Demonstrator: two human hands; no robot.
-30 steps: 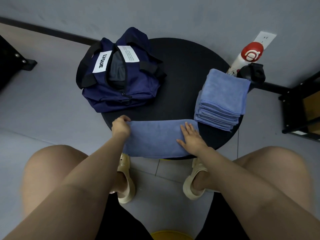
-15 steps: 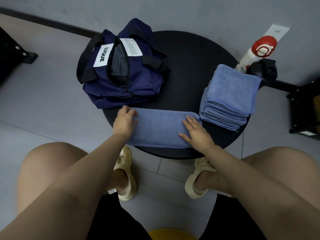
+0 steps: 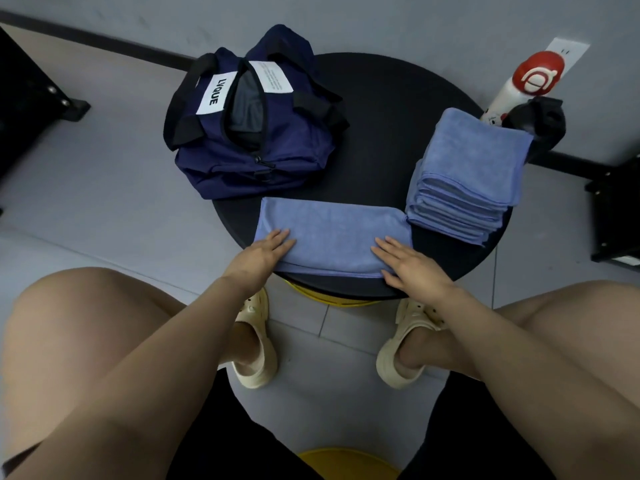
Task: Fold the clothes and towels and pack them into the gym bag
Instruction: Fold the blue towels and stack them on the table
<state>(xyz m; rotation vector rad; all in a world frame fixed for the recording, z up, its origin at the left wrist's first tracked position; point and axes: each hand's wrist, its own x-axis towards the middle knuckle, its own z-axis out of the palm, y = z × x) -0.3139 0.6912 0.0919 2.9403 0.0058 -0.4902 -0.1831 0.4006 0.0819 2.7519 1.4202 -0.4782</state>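
A blue towel (image 3: 332, 233), folded into a long strip, lies across the near edge of the round black table (image 3: 381, 133). My left hand (image 3: 263, 256) rests flat on its left end, fingers together. Flat on the towel's right end lies my right hand (image 3: 412, 266), its fingers slightly spread. Neither hand grips the cloth. A navy gym bag (image 3: 256, 133) with a white label sits at the table's back left, its zip open. A stack of several folded blue towels (image 3: 464, 178) stands at the right, touching the strip's right end.
A white bottle with a red cap (image 3: 523, 84) and a black object (image 3: 536, 123) stand behind the stack. Black furniture legs (image 3: 34, 95) are on the floor at left, a black shelf frame (image 3: 616, 209) at right. My knees and cream clogs are below the table edge.
Both hands slid back toward me along the towel, and my left hand opened from a pinch at the far corner to lie flat. The towel now lies fully on the table.
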